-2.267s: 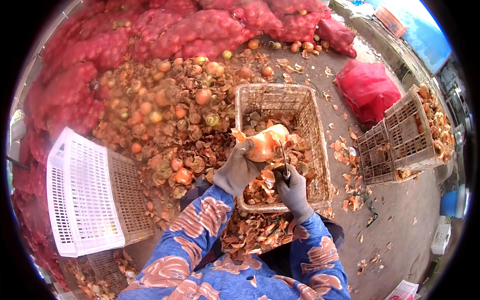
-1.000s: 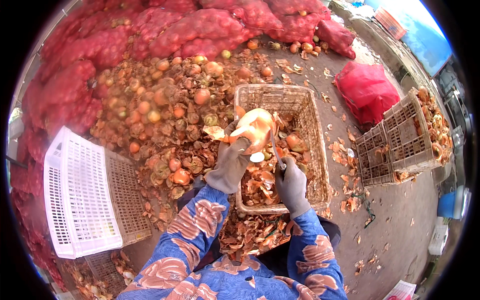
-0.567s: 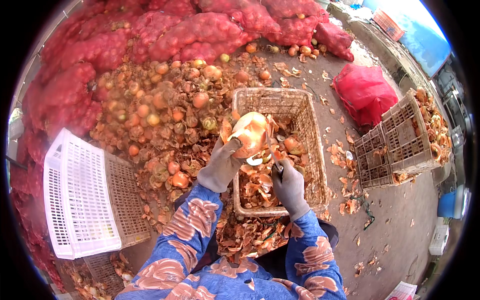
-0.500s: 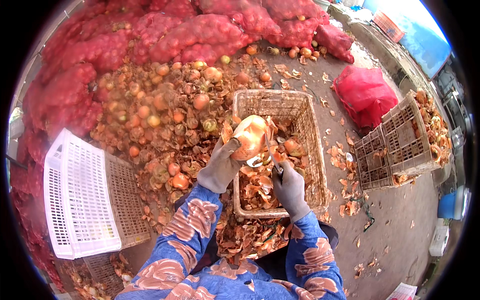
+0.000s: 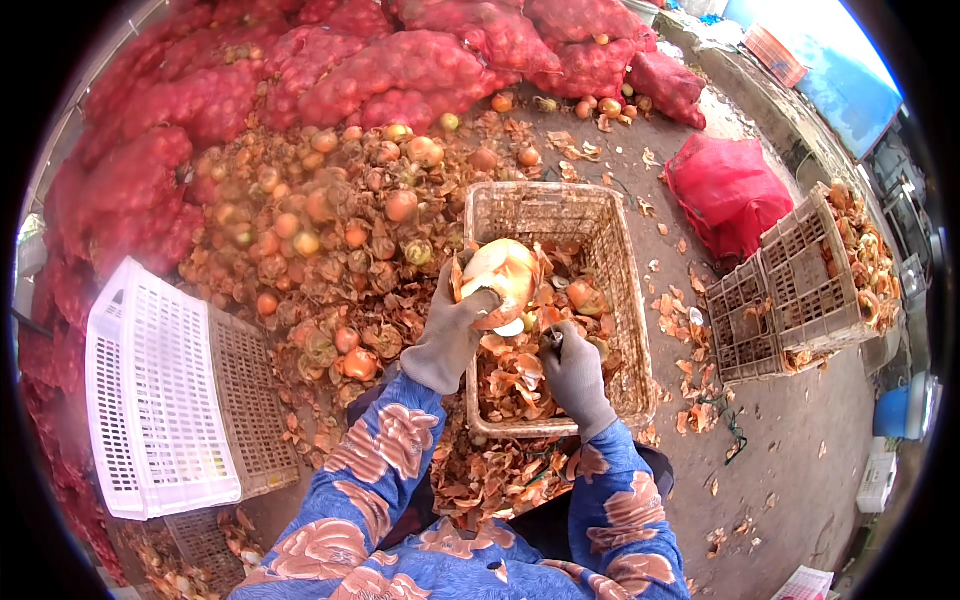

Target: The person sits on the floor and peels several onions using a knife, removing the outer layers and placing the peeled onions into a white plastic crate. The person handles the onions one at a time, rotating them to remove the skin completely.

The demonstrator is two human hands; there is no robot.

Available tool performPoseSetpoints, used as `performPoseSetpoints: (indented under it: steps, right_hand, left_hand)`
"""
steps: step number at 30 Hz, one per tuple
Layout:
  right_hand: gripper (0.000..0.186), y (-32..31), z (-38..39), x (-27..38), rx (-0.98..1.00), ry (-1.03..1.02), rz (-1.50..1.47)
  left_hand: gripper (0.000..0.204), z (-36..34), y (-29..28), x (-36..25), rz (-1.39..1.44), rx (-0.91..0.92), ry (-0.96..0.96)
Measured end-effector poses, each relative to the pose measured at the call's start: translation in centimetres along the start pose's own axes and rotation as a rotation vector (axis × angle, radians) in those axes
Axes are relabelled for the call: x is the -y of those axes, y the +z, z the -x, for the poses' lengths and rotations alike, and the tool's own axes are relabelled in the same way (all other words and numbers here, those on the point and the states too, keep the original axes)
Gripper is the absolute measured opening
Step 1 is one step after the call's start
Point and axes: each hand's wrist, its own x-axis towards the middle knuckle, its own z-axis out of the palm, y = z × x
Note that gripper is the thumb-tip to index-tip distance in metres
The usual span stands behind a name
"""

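Observation:
My left hand [image 5: 445, 340], in a grey glove, grips a large onion [image 5: 507, 283] above a dirty plastic crate [image 5: 540, 430]. Part of the onion's brown skin is off, and pale flesh shows on its top. Just right of and below the onion, my right hand [image 5: 578, 375], gloved too, is closed round a knife [image 5: 555, 338]. Only the dark handle end shows clearly; the blade is hard to make out from here. Inside the crate lie loose onion skins [image 5: 515, 375] and a few onions.
A heap of onions and skins [image 5: 330, 230] spreads to the left, with red mesh sacks [image 5: 400, 75] stacked behind. White and brown crates [image 5: 160, 390] lean at left. Skin-filled crates [image 5: 815, 270] and a red mesh bag [image 5: 725, 190] stand at right.
The onion has turned in my left hand and shows more pale flesh. My right hand has tilted, and the knife blade seen against the onion before has come away from it.

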Motion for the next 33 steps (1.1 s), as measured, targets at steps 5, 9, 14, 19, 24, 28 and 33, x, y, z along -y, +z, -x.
performPoseSetpoints:
  steps: [5,9,14,19,24,28,33]
  right_hand:
    - [0.010,-0.8,0.1,0.3,0.124,0.024,-0.355]
    - [0.012,-3.9,0.1,2.4,0.430,0.380,-0.648]
    - [0.010,-3.0,0.3,1.1,0.266,0.198,-0.464]
    - [0.012,-1.4,0.3,-1.0,0.013,-0.007,-0.007]
    - [0.016,-3.1,0.1,-0.8,0.239,0.060,-0.276]
    - [0.015,-6.3,0.3,1.2,0.488,0.465,-0.623]
    - [0.014,-8.3,0.9,0.1,0.603,0.544,-0.713]
  left_hand:
    - [0.062,-0.2,-0.6,0.2,0.007,0.021,-0.003]
    - [0.063,0.0,-1.1,-0.3,0.034,0.073,-0.013]
    - [0.068,0.1,-0.9,-0.1,-0.078,0.097,0.072]
    - [0.076,0.6,-0.3,1.2,-0.294,0.003,0.118]
    - [0.079,0.5,-0.7,0.6,-0.225,0.029,0.025]
    - [0.073,0.7,-1.9,0.2,-0.171,0.158,-0.034]
    - [0.068,1.8,-1.1,-1.0,-0.009,0.284,-0.166]
